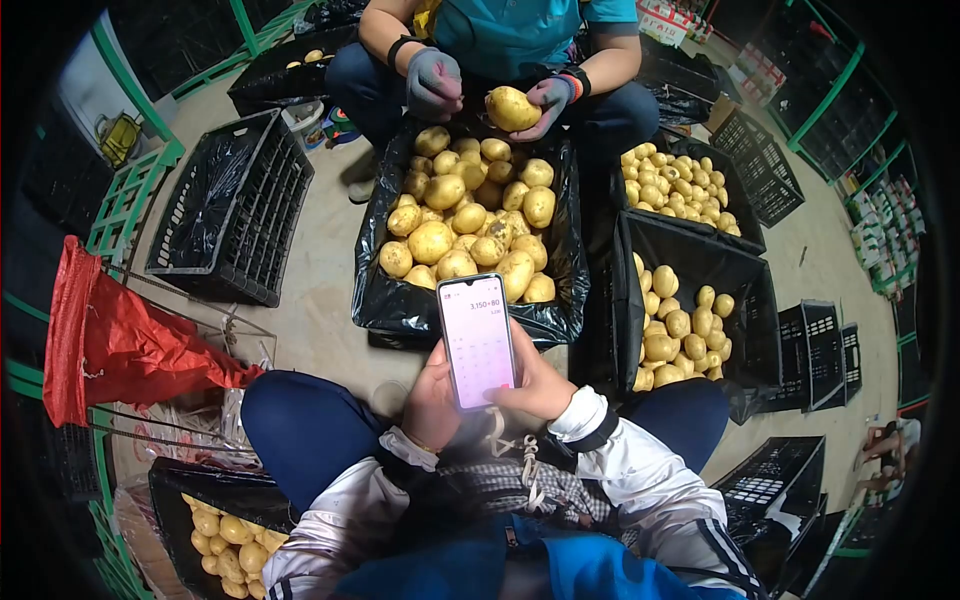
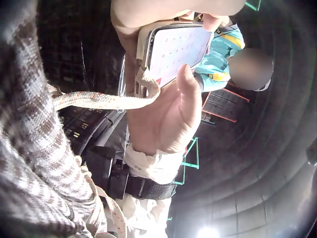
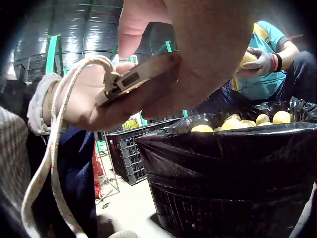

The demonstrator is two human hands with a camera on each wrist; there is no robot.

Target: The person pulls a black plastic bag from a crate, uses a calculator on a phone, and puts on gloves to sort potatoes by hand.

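Cradling a phone [image 1: 475, 345] in the left hand [image 1: 430, 400], in the head view, and gripping its other side with the right hand [image 1: 537, 388], thumb just beside a red key. Seemingly working out a sum, with 3,150 and 80 on display; sign between them too small to tell. Facing, beyond the phone, a black-lined crate [image 1: 400, 315] of potatoes [image 1: 430, 242] and a gloved person [image 1: 500, 45] holding one potato [image 1: 512, 109].

Showing, in the left wrist view, the phone's keypad under the right thumb, with a cord [image 2: 104, 100] looping over the lower edge. Calling, by judgement, for a steady hold and one exact tap, clear of that cord.

Showing, in the right wrist view, the phone edge-on between both hands, above floor level, near the crate.
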